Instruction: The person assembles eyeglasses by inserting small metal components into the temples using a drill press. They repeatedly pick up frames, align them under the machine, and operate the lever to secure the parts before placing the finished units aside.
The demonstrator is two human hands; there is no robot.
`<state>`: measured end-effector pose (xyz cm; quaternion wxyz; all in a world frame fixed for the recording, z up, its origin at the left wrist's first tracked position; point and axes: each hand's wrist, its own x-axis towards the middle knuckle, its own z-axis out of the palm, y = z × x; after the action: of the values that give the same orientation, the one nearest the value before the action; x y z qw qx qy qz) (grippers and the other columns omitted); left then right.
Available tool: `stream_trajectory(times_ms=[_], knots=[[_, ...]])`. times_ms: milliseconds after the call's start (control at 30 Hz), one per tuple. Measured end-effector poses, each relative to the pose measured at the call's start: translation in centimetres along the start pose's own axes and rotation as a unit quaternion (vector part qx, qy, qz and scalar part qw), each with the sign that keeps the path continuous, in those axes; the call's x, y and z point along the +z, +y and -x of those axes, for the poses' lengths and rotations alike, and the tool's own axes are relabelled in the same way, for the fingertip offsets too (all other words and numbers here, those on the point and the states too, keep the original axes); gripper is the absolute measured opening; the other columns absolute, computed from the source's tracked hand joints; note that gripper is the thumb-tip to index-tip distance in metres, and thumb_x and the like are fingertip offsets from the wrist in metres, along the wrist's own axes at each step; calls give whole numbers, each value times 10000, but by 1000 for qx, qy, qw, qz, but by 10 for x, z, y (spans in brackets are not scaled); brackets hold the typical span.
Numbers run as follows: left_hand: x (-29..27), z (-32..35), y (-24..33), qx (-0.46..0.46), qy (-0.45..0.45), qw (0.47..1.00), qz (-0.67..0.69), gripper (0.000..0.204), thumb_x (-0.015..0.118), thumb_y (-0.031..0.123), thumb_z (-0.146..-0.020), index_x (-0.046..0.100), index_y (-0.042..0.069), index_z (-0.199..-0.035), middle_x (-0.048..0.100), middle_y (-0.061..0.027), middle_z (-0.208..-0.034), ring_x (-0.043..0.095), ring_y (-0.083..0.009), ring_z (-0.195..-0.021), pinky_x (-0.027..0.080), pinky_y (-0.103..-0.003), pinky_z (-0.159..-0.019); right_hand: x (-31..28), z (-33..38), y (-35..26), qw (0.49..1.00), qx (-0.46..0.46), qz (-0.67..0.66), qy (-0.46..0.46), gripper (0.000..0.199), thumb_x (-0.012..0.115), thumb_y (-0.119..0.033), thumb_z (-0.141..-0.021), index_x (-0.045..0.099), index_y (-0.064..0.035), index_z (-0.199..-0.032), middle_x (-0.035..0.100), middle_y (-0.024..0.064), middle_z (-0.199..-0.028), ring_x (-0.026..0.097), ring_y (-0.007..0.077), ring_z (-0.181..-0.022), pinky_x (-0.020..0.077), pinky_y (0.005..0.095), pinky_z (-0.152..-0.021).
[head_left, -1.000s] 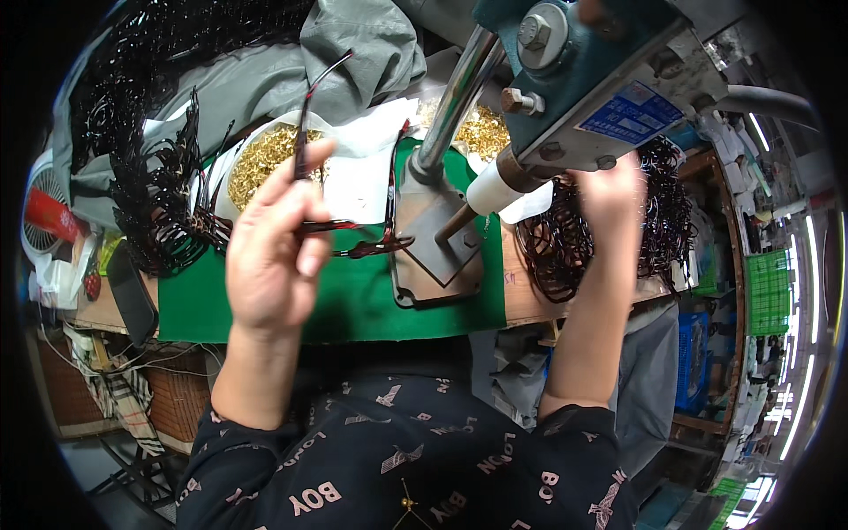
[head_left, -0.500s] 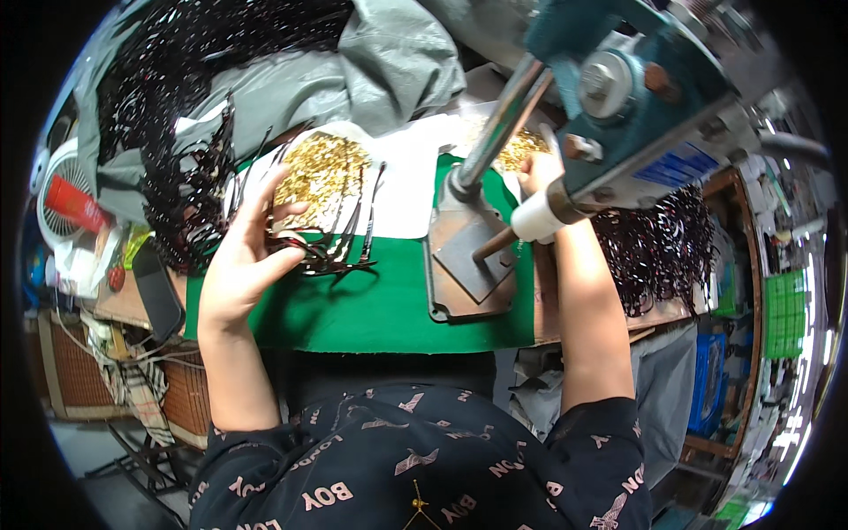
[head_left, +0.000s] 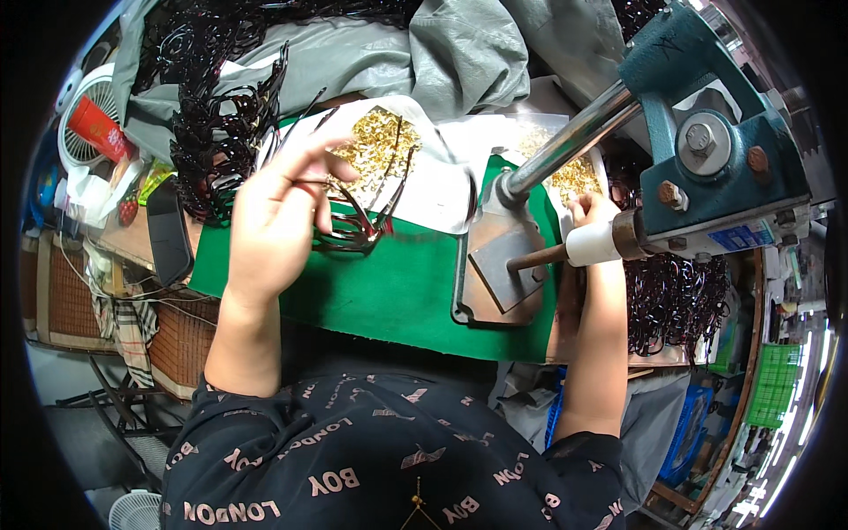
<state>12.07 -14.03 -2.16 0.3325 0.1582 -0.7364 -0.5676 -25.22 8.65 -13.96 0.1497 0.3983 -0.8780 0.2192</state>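
My left hand (head_left: 281, 216) has its fingers curled round the near end of a dark, glossy eyeglass frame (head_left: 355, 231), whose arms stick up and away over the green mat (head_left: 353, 305). Part of the frame is blurred. Beyond it lies a heap of small gold-coloured pieces (head_left: 382, 150) on white sheeting. My right hand (head_left: 596, 210) reaches past the press to a second gold heap (head_left: 574, 175), fingertips pressed together at its near edge; what they hold, if anything, is hidden. Between my hands stands the hand press, with its metal base plate (head_left: 505, 278).
The press's teal head (head_left: 720, 168) and steel column (head_left: 574, 137) overhang the right side. Dark eyeglass frames pile at left (head_left: 216, 150) and right (head_left: 676, 305). A black phone (head_left: 168, 234), a red cup (head_left: 100, 128) and a white fan (head_left: 78, 150) stand at left.
My left hand has gone from spread fingers to curled round the eyeglass frame. My right hand stays at the right gold heap. The whole view has shifted.
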Motion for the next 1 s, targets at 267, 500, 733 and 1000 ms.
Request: stream_trajectory(times_ms=[267,500,733,1000], knots=[[22,11,30,-34,-21,840,540,588,447,231,-904,194,-23,-1371,536,-194,-1186,625,-215,-908,516,-255,-707,8,52,-35,979,158,93,85,213,715,-160,-742,572,-13,-799,571,55,-733,537,143,-666,438,267,-616],[34,17,52,-10,-107,719,686,787,371,-117,-839,-136,107,-1398,251,-142,-1428,416,-249,-1225,410,-358,-965,-100,72,-105,820,255,-512,-10,112,619,34,-775,569,28,-874,605,88,-809,590,113,-656,489,211,-619],[63,16,39,64,-145,876,455,683,615,149,-800,223,69,-1354,230,-238,-1402,295,-360,-1288,330,-460,-1015,-117,90,-110,797,223,-561,9,115,626,51,-770,565,22,-863,597,55,-791,580,120,-665,475,226,-637],[76,21,60,-118,-139,908,378,651,651,309,-776,299,-13,-1219,578,-298,-1010,617,-354,-888,489,-414,-820,-141,105,-152,707,201,-679,1,130,574,104,-744,548,32,-849,587,98,-757,585,172,-662,474,255,-566]])
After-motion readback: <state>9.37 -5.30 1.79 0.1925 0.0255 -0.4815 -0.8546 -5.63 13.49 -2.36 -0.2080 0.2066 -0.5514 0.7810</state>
